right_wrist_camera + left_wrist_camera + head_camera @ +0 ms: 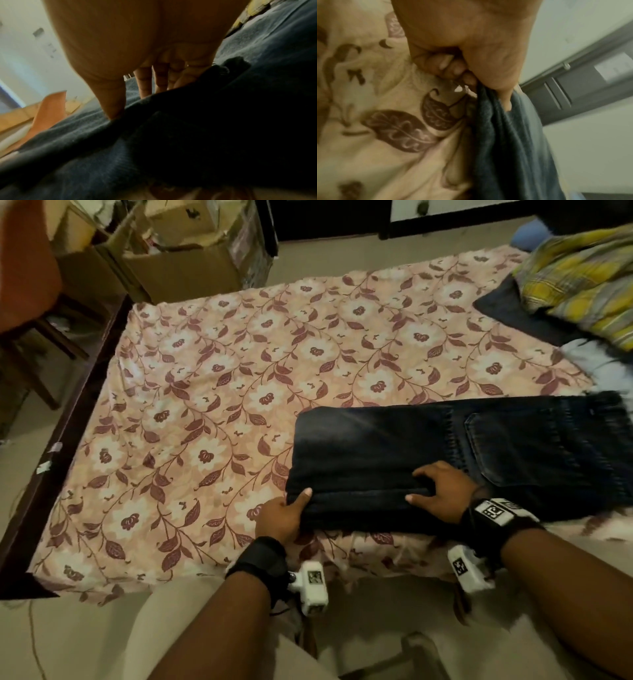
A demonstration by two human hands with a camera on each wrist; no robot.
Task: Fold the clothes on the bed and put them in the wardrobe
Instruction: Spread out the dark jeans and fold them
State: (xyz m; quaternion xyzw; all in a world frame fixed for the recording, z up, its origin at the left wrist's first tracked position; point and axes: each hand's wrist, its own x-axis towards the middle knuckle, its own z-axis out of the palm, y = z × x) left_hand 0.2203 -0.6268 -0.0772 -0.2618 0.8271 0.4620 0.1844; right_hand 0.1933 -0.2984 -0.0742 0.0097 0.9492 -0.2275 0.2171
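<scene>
A pair of dark blue jeans (428, 446) lies folded in half at the near right edge of the bed (239, 371), back pocket up. My left hand (294, 508) grips the near left corner of the fold, thumb on top and fingers tucked under. The left wrist view shows the same left hand (481, 81) grip on the denim (505, 135). My right hand (416, 486) pinches a ridge of the jeans near the front edge. In the right wrist view the right hand (132, 104) has its fingers behind a raised fold of denim (171, 135), with the thumb in front.
A yellow plaid garment (582, 278) lies heaped at the far right of the bed on a dark garment (513, 309), with a pale one (603, 361) nearer. Cardboard boxes (178, 268) stand beyond the bed's far left corner. A dark wooden frame (68, 433) borders the left side.
</scene>
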